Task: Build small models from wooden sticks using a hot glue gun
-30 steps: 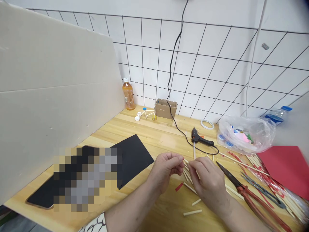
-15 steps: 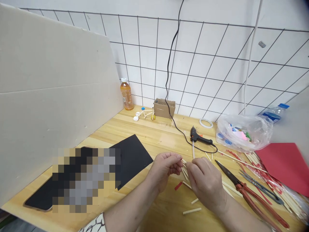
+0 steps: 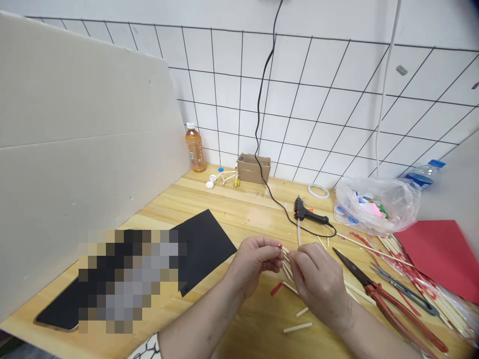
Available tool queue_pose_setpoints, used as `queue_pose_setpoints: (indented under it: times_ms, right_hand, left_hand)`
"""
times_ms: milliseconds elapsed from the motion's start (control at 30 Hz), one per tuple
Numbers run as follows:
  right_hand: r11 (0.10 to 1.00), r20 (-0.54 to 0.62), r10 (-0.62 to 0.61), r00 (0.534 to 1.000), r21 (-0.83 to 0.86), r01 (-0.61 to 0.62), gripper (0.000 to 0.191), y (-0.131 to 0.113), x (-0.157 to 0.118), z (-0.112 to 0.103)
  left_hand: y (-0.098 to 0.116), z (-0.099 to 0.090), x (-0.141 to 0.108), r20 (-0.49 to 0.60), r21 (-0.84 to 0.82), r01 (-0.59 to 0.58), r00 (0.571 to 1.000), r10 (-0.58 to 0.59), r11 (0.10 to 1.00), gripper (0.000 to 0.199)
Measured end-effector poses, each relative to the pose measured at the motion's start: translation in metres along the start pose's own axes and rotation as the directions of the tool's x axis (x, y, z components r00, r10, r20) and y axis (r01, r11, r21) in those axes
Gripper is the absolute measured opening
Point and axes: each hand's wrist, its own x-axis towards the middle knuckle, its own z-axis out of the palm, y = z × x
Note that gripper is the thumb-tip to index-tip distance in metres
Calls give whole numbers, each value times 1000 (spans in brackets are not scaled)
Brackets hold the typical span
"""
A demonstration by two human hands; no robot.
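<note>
One thin pale stick (image 3: 286, 249), red at one tip, spans the small gap between the left hand (image 3: 257, 262) and the right hand (image 3: 320, 279), both with fingers closed on it, above a wooden table (image 3: 175, 199). Short loose sticks (image 3: 297, 328) lie nearby, a black glue gun (image 3: 315, 217) beyond, red-handled shears (image 3: 372, 289) alongside.

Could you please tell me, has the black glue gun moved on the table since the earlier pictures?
No. Judged against the gridded wall, the glue gun keeps its place; both shift slightly leftward together, so probably only the camera moved.
</note>
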Motion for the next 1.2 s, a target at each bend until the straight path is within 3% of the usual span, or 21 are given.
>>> queue_pose_setpoints:
  times_ms: [833, 1200]
  right_hand:
    - [999, -5, -41, 999, -27, 40, 22, 1, -3, 4]
    - [995, -1, -66, 998, -78, 66, 21, 2, -6, 5]
  left_hand:
    - [3, 3, -1, -31, 112, -1, 1000, 4, 994, 4]
    - [7, 4, -4, -3, 80, -15, 1000, 16, 997, 16]
